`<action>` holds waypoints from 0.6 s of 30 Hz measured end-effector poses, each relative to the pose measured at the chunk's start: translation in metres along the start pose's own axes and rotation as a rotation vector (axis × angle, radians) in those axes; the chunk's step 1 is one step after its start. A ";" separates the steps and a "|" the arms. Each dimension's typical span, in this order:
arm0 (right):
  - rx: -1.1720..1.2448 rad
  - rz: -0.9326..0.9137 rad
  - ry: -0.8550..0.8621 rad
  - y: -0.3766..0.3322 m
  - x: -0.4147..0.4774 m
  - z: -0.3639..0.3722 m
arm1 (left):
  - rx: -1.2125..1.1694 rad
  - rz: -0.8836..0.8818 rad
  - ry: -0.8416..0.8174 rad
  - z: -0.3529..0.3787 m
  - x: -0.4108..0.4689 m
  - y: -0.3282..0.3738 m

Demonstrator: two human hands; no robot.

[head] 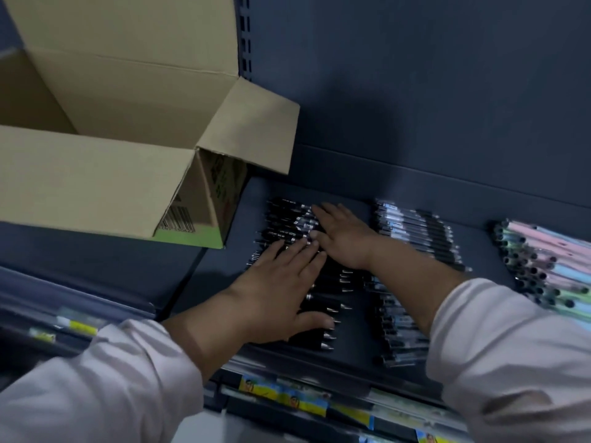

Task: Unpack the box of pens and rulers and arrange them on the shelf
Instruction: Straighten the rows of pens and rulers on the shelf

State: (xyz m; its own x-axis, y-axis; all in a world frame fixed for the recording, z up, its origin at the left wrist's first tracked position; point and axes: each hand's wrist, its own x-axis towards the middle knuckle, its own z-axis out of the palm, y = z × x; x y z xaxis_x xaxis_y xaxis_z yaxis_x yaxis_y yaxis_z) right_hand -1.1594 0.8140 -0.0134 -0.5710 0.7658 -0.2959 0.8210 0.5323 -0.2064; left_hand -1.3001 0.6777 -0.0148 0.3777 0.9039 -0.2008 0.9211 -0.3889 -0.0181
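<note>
A row of black pens [323, 302] lies side by side on the dark shelf [217, 270]. My left hand [281, 289] rests flat on the nearer part of the row, fingers straight and spread. My right hand [342, 235] lies flat on the farther pens, fingers straight and pointing left. The two hands' fingertips nearly touch. The open cardboard box [96, 180] stands on the shelf to the left, its flaps up; I cannot see what is inside.
A second row of clear-and-black pens [419, 238] lies right of the black ones, continuing under my right forearm. Pastel pens [543, 263] are stacked at the far right. The shelf's front rail [307, 398] carries coloured price labels. A dark back panel rises behind.
</note>
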 end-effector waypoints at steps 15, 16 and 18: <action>0.053 0.016 0.171 -0.008 -0.052 -0.013 | -0.125 -0.013 0.000 -0.010 -0.004 -0.009; 0.123 0.030 0.244 -0.007 -0.057 -0.019 | -0.162 -0.021 0.034 -0.013 -0.002 -0.009; 0.205 0.078 0.321 -0.001 -0.070 -0.027 | -0.224 -0.055 0.092 -0.023 0.007 -0.010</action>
State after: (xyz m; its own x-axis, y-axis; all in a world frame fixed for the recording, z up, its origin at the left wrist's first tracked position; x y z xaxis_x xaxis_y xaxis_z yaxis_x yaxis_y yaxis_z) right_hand -1.1201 0.7693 0.0328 -0.4509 0.8924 -0.0176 0.8260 0.4097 -0.3870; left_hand -1.3042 0.6918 0.0061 0.3240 0.9389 -0.1157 0.9346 -0.2987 0.1931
